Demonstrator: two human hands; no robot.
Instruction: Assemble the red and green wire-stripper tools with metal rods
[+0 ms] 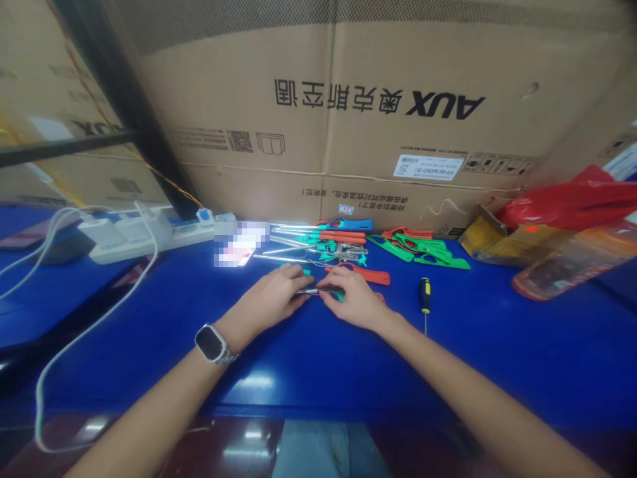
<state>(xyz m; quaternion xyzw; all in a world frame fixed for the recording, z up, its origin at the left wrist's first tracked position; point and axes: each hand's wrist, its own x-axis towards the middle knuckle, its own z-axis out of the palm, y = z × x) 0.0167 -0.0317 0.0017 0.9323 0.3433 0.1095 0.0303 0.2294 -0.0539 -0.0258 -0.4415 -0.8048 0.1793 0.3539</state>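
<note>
Both my hands meet over the blue table (pixel 279 358). My left hand (pixel 271 299) closes its fingertips on one end of a thin silver metal tube (pixel 309 290). My right hand (pixel 354 300) pinches the other end, where a green piece shows under the fingers; most of it is hidden. Just beyond my fingers lie lighter parts: several metal tubes (pixel 283 259) with green ends, and red-orange handles (pixel 343 236). An orange handle shell (pixel 371 274) lies beyond my right hand. Green handle shells (pixel 442 255) are spread farther right.
A yellow-and-black screwdriver (pixel 424 295) lies right of my right hand. At the left stand a white power strip (pixel 149 242) with a looping cable and a lit phone (pixel 243 242). A large cardboard box (pixel 323 146) closes the back. An orange-tinted bottle (pixel 562 262) lies right.
</note>
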